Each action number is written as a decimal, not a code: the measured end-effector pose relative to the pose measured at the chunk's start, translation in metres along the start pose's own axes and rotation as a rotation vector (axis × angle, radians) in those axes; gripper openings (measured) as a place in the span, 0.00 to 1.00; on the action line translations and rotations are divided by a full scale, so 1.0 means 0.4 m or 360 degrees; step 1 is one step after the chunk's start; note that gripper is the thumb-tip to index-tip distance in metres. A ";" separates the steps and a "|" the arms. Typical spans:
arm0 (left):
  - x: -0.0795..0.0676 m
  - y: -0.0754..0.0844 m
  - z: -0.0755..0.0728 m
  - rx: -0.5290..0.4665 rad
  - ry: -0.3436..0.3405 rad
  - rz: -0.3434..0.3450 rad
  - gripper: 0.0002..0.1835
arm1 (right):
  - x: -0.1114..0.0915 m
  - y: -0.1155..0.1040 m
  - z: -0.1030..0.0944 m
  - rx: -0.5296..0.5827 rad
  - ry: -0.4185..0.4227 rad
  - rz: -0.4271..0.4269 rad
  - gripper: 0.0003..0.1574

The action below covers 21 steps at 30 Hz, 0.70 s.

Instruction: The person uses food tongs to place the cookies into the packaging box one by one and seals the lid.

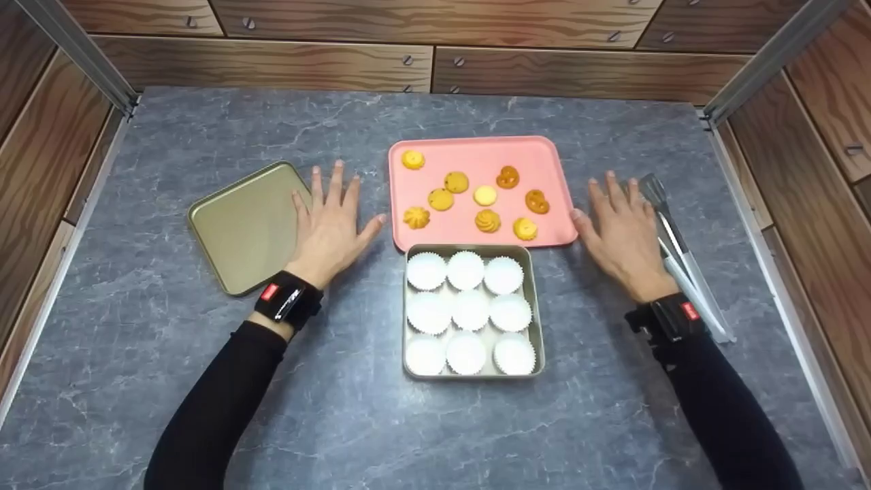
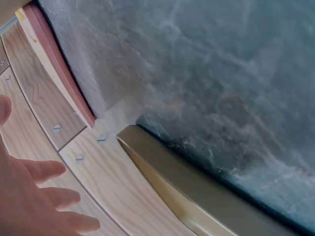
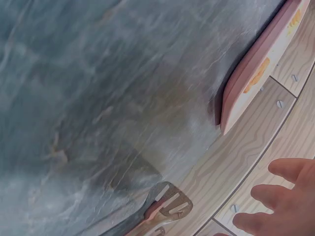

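Note:
My left hand [image 1: 330, 235] is spread palm down, its fingers over or beside the right edge of a gold rectangular lid [image 1: 238, 235]. My right hand [image 1: 620, 238] has straight fingers too; its thumb is at the right edge of a pink tray [image 1: 463, 153], and whether they touch I cannot tell. Tongs [image 1: 697, 286] with dark slotted heads lie to its right, partly behind the hand and wrist. Small cookies are scattered over the tray, among them pretzel-shaped ones [image 1: 507, 177], a swirled one [image 1: 487, 221] and round speckled ones [image 1: 456, 182]. Neither hand holds anything.
Directly in front of the pink tray stands a square gold tin [image 1: 474, 378] with white paper cups [image 1: 469, 311] in rows. Everything lies on a grey marbled tabletop [image 1: 340, 422]. Wood-patterned panels [image 1: 272, 64] close off the back and both sides.

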<state>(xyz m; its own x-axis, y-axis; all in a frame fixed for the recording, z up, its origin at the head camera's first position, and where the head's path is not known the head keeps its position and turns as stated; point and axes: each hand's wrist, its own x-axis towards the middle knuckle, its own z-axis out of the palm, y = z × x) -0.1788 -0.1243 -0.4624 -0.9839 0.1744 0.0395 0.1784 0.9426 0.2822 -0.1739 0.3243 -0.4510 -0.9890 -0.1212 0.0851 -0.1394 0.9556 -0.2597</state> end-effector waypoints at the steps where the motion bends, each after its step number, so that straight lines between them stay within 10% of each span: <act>1: -0.002 0.002 0.001 0.0001 0.0000 0.0003 0.46 | -0.003 -0.001 0.001 0.0013 0.0008 -0.0010 0.46; 21: -0.067 0.045 0.017 -0.0241 0.0041 0.0180 0.42 | -0.084 -0.081 0.017 0.0277 0.0070 -0.0227 0.31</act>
<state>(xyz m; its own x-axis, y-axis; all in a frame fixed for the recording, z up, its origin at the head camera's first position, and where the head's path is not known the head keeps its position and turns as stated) -0.1491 -0.1100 -0.4650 -0.9580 0.2678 0.1029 0.2860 0.8634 0.4157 -0.1365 0.2956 -0.4518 -0.9560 -0.2364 0.1737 -0.2881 0.8682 -0.4039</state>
